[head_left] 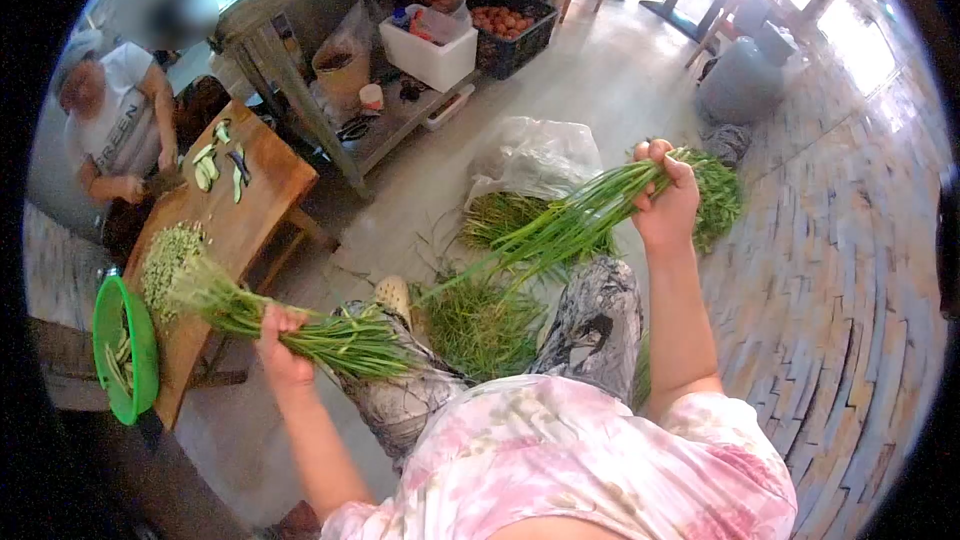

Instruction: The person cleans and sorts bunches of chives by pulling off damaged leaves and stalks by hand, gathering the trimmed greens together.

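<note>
My left hand [285,345] is closed around a bunch of long thin green stalks [350,342] that look like garlic chives. Its paler, blurred end points toward the wooden table. Raised at the right, my right hand [668,202] grips a second chive bunch [570,215], its long ends hanging down to the left. Between my legs lies a heap of loose green blades [480,325] on the floor. Beyond it, more stalks [510,220] stick out of a clear plastic bag [535,155]. Leafy greens [717,195] show just behind my right hand.
A co-worker [120,130] sits at a low wooden table [265,195] with cut vegetable pieces [205,168] and a pale green chopped pile [172,265]. A green basket [145,345] stands at its near end. A shelf holds a white box [430,50] beside a black crate [515,45].
</note>
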`<state>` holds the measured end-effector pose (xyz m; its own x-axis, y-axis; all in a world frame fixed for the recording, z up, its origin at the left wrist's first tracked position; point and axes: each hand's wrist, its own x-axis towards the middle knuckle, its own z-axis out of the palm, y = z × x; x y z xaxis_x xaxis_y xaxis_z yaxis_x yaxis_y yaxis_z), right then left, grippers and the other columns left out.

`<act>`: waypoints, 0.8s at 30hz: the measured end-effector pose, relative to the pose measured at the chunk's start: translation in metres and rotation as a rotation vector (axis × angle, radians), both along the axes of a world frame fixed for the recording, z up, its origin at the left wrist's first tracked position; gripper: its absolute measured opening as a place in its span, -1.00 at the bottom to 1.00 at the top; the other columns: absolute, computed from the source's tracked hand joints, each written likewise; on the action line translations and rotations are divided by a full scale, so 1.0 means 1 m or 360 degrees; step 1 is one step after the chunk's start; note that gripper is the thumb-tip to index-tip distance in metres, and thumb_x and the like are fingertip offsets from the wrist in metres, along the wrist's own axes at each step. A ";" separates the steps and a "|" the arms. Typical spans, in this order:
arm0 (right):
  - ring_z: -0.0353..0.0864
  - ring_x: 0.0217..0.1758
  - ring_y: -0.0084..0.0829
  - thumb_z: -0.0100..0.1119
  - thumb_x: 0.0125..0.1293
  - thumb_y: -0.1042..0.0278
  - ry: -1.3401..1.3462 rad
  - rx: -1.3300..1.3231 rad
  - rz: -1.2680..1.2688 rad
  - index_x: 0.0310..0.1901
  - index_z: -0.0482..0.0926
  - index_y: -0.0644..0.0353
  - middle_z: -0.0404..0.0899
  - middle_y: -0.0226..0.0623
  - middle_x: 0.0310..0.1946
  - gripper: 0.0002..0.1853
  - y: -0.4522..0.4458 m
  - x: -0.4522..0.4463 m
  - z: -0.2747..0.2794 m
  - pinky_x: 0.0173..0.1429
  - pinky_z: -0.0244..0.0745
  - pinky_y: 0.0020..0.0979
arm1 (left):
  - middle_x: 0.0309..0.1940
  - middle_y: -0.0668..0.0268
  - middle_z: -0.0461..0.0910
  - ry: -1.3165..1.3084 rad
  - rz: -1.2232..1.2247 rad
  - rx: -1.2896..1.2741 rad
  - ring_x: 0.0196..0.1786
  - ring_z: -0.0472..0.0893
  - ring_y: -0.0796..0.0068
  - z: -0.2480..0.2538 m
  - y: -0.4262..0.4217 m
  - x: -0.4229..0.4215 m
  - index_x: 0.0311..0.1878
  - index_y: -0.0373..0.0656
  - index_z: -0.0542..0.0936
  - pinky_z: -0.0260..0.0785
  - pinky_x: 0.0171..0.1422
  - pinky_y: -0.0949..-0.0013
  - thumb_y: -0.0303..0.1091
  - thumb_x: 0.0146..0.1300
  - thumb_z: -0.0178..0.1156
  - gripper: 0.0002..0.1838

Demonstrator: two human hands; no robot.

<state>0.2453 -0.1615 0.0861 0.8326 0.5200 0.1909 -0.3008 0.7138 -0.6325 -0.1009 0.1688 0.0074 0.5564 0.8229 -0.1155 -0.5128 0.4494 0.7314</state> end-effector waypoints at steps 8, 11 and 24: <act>0.26 -0.55 -0.64 -0.11 0.21 0.36 0.0076 -0.0256 -0.0090 -0.29 0.40 0.10 0.35 -0.41 -0.43 -0.91 0.027 -0.018 -0.001 -0.64 0.13 -0.65 | -0.49 0.30 0.46 0.0260 -0.0743 -0.0022 -0.46 0.45 0.50 0.040 -0.101 0.075 -0.14 -0.21 0.46 0.36 -0.36 0.43 -0.40 0.01 0.24 -0.68; 0.25 -0.55 -0.66 -0.11 0.22 0.37 0.0027 -0.0386 -0.0144 -0.29 0.39 0.09 0.34 -0.44 -0.44 -0.92 0.041 -0.033 0.004 -0.62 0.12 -0.66 | -0.35 0.29 0.51 0.0271 -0.0920 -0.0083 -0.41 0.46 0.53 0.041 -0.120 0.097 -0.11 -0.21 0.45 0.36 -0.34 0.44 -0.43 0.01 0.24 -0.67; 0.21 -0.59 -0.72 -0.10 0.25 0.39 -0.0296 -0.0617 -0.0067 -0.29 0.38 0.10 0.29 -0.50 -0.50 -0.94 0.067 -0.079 0.009 -0.60 0.09 -0.64 | -0.28 0.32 0.58 0.0217 -0.0871 -0.0336 -0.37 0.48 0.57 0.040 -0.135 0.149 -0.21 -0.16 0.47 0.36 -0.34 0.46 -0.48 0.09 0.19 -0.82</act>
